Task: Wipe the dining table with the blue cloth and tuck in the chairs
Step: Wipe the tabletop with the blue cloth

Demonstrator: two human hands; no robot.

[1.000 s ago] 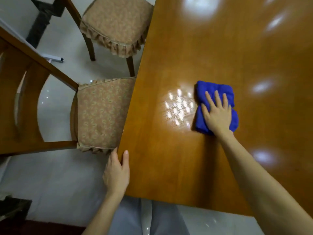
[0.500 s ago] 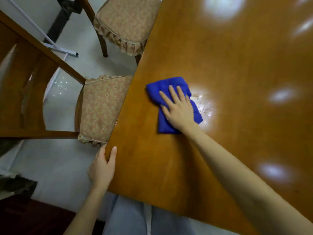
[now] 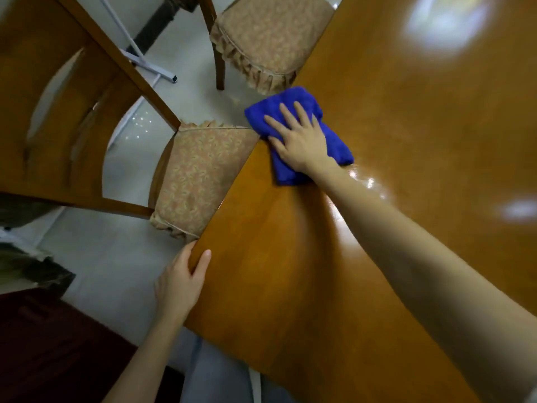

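Note:
The glossy wooden dining table [image 3: 406, 158] fills the right of the view. A folded blue cloth [image 3: 334, 141] lies at the table's left edge, its far corner hanging just past it. My right hand [image 3: 299, 138] presses flat on the cloth with fingers spread. My left hand [image 3: 180, 283] holds the table's near left edge, thumb on top and the other fingers under the rim. A wooden chair [image 3: 200, 173] with a patterned cushion stands at the left edge, its seat partly under the table. A second chair [image 3: 267, 39] of the same kind stands farther along that edge.
Pale tiled floor [image 3: 110, 257] lies to the left. A white metal stand foot [image 3: 151, 68] and a dark post rest on the floor behind the chairs. Dark red furniture [image 3: 49, 344] sits at the bottom left. My legs show below the table's near edge.
My right hand has slid the blue cloth leftward across the table, from its middle to the left edge. My left hand has stayed on the near left edge.

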